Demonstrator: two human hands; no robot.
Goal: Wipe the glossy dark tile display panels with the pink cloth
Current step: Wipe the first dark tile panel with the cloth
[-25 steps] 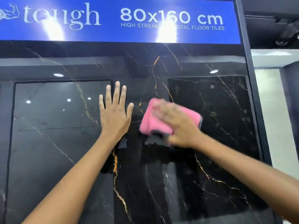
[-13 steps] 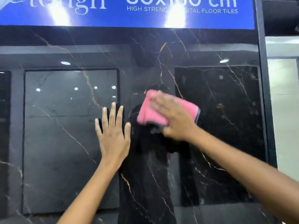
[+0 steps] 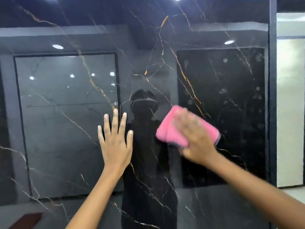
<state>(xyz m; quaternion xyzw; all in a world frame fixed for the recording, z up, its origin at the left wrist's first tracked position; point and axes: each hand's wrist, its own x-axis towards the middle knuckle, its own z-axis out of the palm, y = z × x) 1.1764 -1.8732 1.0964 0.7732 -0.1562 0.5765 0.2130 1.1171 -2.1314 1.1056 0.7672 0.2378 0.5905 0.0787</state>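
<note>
Lower left corner of frame: a reddish-brown object (image 3: 24, 219), cut off by the edge; cannot identify it.

Left and centre: the glossy dark tile panel (image 3: 69, 162) fills nearly the whole frame, upright, black with gold and white veining. It mirrors ceiling lights and a framed grey slab.

Centre left: left hand (image 3: 115, 146) lies flat on the panel, fingers (image 3: 115, 119) straight and spread, pointing up. It holds nothing; palm appears to bear against the surface as a brace.

Centre: dark reflection of the person between the two hands.

Centre right: pink cloth (image 3: 166, 131), folded into a thick pad with a grey edge showing at its right side, pressed to the panel. Right hand (image 3: 194, 139) lies over it, fingers extended across the pad, not curled round it; motion blur hides any finer detail.

Right of the cloth: pale smudges and spots (image 3: 222, 91) on the darkest part of the panel, judged unwiped.

Far right: dark frame post (image 3: 272, 96), then a pale wall panel (image 3: 290, 113).

Handling, as judgement: cloth is soft, light, limp, so a flat palm over the folded pad controls it best; a fingertip pinch would let it bunch. Panel is rigid, slick, probably heavy and chip-prone; press evenly.
</note>
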